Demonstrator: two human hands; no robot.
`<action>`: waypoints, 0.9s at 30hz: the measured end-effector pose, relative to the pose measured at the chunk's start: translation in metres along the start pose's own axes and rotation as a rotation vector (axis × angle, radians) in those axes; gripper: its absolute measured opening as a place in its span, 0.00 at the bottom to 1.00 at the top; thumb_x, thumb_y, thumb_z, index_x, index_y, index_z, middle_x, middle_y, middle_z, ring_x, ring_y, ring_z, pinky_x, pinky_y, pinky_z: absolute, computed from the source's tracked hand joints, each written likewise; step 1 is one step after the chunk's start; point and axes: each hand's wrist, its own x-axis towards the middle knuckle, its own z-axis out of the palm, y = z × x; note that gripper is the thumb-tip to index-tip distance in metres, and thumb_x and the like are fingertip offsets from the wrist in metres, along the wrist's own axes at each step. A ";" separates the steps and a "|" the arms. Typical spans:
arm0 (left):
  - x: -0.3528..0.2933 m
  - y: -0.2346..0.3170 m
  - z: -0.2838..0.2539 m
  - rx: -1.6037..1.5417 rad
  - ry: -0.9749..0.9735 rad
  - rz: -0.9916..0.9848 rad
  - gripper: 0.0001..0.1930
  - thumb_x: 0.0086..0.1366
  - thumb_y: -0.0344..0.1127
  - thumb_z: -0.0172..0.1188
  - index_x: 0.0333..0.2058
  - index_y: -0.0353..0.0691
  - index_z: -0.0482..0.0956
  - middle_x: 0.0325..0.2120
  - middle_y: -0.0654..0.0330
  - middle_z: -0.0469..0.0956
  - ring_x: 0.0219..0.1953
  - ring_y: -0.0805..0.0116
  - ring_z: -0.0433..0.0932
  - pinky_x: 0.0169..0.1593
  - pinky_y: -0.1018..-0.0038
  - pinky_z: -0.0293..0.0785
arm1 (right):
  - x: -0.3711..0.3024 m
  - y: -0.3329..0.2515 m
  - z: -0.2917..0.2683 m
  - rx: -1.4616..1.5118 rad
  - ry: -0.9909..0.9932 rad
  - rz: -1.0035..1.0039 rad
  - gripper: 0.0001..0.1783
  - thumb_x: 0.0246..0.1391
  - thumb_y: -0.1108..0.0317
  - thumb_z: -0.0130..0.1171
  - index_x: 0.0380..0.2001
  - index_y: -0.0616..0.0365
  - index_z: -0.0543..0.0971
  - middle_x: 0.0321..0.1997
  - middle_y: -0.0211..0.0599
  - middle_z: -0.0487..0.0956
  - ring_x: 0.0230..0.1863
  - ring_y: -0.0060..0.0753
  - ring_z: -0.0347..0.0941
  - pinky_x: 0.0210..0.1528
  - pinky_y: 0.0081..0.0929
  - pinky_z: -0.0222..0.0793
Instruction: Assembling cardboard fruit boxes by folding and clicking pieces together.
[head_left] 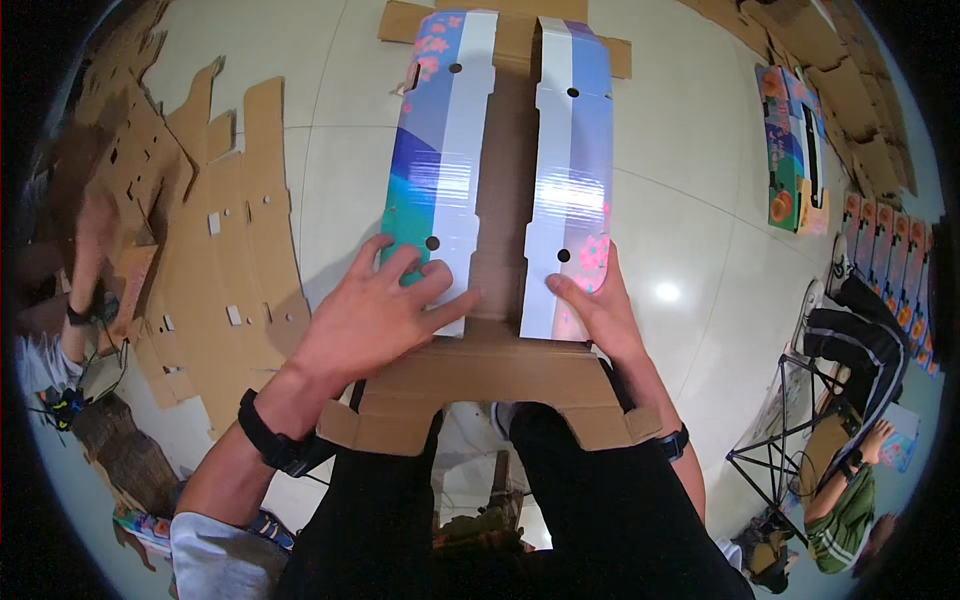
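Note:
A partly folded cardboard box (505, 200), printed blue, green and pink outside and plain brown inside, stretches away from my lap. Its two long white-edged flaps stand apart with a brown gap between them, and each has round holes. My left hand (385, 305) lies palm down on the near end of the left flap, fingers spread and slightly bent. At the near right corner my right hand (600, 305) grips the box, thumb on top of the right flap and the other fingers hidden at its side. A brown end flap (490, 380) lies across my thighs.
Flat brown cardboard blanks (235, 270) cover the tiled floor at left, beside another person's arm (90, 240). A printed box (795, 150) lies at right. Beyond it are stacked printed boxes (890, 260), a seated person's legs (855, 330) and a black folding stool (785, 450).

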 end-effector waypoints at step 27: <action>-0.010 -0.023 0.028 -0.877 0.168 -0.743 0.47 0.63 0.34 0.77 0.74 0.33 0.58 0.59 0.47 0.69 0.57 0.56 0.78 0.57 0.61 0.84 | -0.017 -0.021 -0.005 -0.425 0.391 -0.324 0.22 0.75 0.66 0.58 0.66 0.63 0.78 0.63 0.52 0.82 0.62 0.45 0.81 0.67 0.40 0.74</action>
